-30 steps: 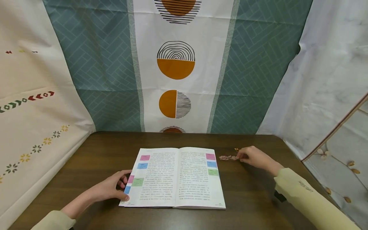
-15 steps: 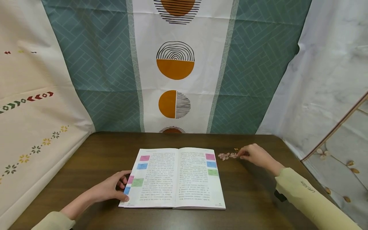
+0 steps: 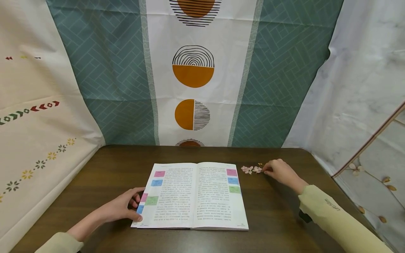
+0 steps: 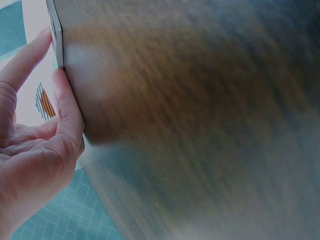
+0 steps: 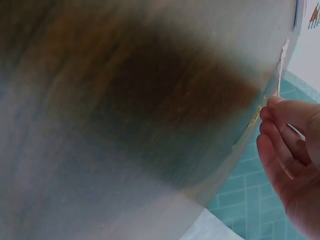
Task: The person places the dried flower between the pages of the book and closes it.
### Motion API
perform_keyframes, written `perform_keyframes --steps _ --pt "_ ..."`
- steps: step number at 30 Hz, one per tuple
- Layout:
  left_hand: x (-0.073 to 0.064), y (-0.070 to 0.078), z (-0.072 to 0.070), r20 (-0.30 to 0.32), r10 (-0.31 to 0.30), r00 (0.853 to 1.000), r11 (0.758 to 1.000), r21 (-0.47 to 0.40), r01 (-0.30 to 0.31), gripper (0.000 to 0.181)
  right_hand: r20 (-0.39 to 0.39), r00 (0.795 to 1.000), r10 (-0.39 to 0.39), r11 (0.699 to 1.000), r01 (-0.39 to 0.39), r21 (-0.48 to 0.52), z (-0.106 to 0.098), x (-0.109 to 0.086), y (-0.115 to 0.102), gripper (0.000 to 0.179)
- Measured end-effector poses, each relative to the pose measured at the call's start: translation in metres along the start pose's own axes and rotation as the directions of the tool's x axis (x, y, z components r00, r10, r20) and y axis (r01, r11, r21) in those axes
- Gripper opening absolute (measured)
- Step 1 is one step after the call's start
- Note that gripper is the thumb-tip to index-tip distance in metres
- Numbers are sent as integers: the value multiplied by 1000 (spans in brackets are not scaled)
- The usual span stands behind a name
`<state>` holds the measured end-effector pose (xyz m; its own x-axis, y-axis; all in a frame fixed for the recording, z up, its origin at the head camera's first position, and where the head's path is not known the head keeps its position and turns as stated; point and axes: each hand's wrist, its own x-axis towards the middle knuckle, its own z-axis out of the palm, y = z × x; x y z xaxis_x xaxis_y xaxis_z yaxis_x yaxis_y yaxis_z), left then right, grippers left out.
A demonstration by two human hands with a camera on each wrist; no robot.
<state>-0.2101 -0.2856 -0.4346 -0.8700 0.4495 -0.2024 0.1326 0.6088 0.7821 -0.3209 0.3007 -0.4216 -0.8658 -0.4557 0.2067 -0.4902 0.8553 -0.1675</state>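
Observation:
An open book (image 3: 218,200) lies on the dark wooden table, with printed pages and pink, blue and green tabs along its outer margins. My left hand (image 3: 121,207) rests at its lower left corner, thumb on the page and the other fingers loosely bent by the left edge. In the left wrist view, the thumb of my left hand (image 4: 40,130) meets the thick book edge (image 4: 56,37). Right of the book, my right hand (image 3: 280,171) pinches one end of a thin, flat pink blossom-shaped piece (image 3: 251,169). Edge-on in the right wrist view, this blossom piece (image 5: 282,60) looks very slim.
A small golden-yellow item (image 5: 256,116) lies on the table just behind the right fingers. Fabric hangings stand around the table (image 3: 272,218): a teal and white one with orange circles (image 3: 126,70) at the back, a cream one on the left and a marbled one on the right.
The blossom piece, first seen nearly edge-on, has turned so its flowers show more fully. My right hand has shifted only slightly; my left hand and the book stay in place.

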Motion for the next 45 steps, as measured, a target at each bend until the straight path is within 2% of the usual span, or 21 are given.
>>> perform_keyframes --steps 6,15,25,32,45 --pt "-1 0 1 3 7 1000 1000 2 -7 95 4 1000 3 1000 -3 -25 1 0 0 10" --pt "-1 1 1 -1 -2 1000 1000 4 2 94 -66 996 -67 992 60 -115 -1 -1 3 11" --pt "0 1 0 4 6 1000 1000 0 -6 95 -86 993 -81 995 75 -64 -8 1 3 10" --pt "0 2 0 9 13 1000 1000 -6 -13 95 -72 991 -117 988 109 -106 -17 2 -2 11" --pt "0 3 -1 10 24 1000 1000 2 -24 95 -81 991 -107 994 105 -38 -33 11 -15 12"
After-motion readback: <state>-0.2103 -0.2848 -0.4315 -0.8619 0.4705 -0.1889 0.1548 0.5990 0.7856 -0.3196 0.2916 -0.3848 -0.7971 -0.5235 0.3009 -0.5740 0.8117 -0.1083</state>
